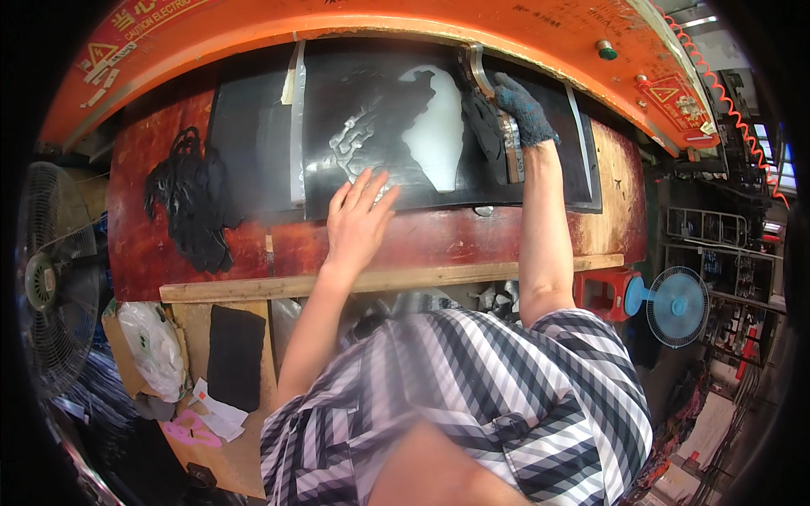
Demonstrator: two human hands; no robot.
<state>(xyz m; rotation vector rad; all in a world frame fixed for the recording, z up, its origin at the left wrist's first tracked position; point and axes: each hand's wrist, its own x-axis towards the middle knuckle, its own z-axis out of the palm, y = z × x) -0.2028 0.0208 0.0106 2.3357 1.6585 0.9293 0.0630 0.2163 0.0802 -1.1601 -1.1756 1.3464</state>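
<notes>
Caged fan (40,282) at left, red stool (623,287) beside blue fan (677,305), coiled orange cable (715,80), plastic bag (152,347)

Shirt (472,363) is striped black, grey, white. Glove (527,111) is dark blue-grey. Machine frame (380,17) is orange, tabletop (308,249) reddish-brown, panel (333,72) black, lump (198,202) black, stool (622,291) red, small fan (678,305) blue.

Light glints off the black sheet (326,88), fisheye distortion bows the orange frame (405,18), and corners blacken.
</notes>
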